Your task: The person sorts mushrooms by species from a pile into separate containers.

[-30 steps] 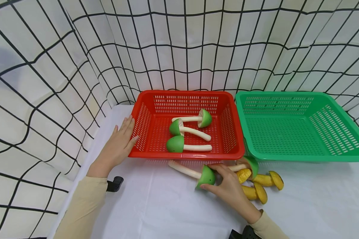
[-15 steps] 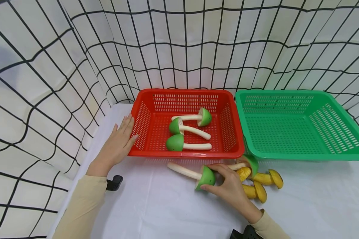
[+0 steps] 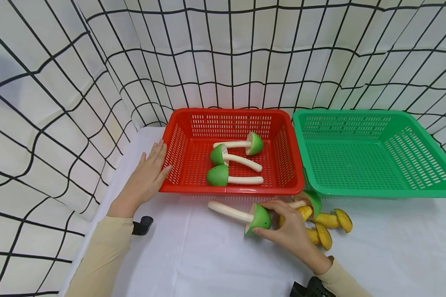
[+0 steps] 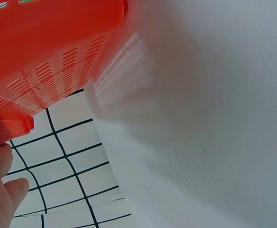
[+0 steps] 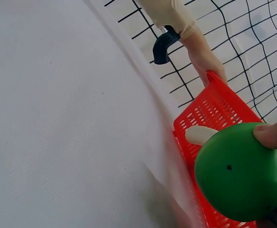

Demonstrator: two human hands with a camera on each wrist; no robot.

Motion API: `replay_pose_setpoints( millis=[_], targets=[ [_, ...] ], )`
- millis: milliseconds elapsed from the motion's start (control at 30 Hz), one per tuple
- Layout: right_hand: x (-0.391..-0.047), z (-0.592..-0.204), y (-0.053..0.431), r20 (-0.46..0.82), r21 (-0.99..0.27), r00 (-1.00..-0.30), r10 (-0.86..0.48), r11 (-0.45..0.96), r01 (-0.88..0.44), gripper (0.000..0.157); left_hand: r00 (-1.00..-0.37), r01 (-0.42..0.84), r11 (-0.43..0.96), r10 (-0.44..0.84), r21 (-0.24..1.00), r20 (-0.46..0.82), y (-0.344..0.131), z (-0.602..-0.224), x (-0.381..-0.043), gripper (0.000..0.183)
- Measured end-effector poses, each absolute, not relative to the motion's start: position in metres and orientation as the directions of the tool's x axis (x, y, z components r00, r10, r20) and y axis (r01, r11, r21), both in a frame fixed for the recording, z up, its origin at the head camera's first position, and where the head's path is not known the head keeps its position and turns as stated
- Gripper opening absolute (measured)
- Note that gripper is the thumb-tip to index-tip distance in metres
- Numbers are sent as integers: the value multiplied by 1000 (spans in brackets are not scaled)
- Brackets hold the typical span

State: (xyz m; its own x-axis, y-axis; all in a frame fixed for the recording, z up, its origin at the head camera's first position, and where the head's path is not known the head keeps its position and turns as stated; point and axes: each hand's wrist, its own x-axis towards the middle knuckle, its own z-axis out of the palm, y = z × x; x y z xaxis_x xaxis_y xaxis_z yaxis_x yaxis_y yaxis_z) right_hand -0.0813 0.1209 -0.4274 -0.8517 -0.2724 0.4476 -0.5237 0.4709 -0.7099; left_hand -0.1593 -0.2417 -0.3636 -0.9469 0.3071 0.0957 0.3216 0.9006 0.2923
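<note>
The right hand (image 3: pixel 289 227) pinches a green mushroom (image 3: pixel 259 218) by its cap; both just moved a bit toward 3 o'clock. So it is still outside the red basket (image 3: pixel 197 189), at its 6 o'clock. The left hand (image 3: pixel 148 175), fingers straight, touches its 9 o'clock side.

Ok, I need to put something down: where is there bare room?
Bare: the white cloth between the black wrist devices, short of the green-capped mushroom the right hand pinches; the cloth right of the yellow mushrooms, before the green basket; that basket's floor. Crowded: around that hand, where mushrooms cluster, and the red basket's middle.
</note>
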Motion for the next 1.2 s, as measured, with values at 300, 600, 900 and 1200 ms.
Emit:
replay_pose_setpoints(
  millis=[300, 600, 900, 1200],
  targets=[
    [-80, -423, 124, 486, -708, -827, -282, 428, -562, 52, -943, 334, 897, 315, 291, 111, -242, -365, -160, 64],
    [-78, -413, 126, 520, -708, -806, -285, 385, -592, 52, -946, 323, 898, 308, 299, 98, -242, -364, -159, 64],
    [-81, -399, 131, 561, -696, -774, -293, 339, -633, 53, -946, 325, 897, 307, 299, 106, -242, -364, -159, 63],
    [-87, -384, 136, 557, -692, -773, -303, 345, -634, 55, -945, 328, 896, 310, 299, 108, -242, -364, -159, 64]
  ],
)
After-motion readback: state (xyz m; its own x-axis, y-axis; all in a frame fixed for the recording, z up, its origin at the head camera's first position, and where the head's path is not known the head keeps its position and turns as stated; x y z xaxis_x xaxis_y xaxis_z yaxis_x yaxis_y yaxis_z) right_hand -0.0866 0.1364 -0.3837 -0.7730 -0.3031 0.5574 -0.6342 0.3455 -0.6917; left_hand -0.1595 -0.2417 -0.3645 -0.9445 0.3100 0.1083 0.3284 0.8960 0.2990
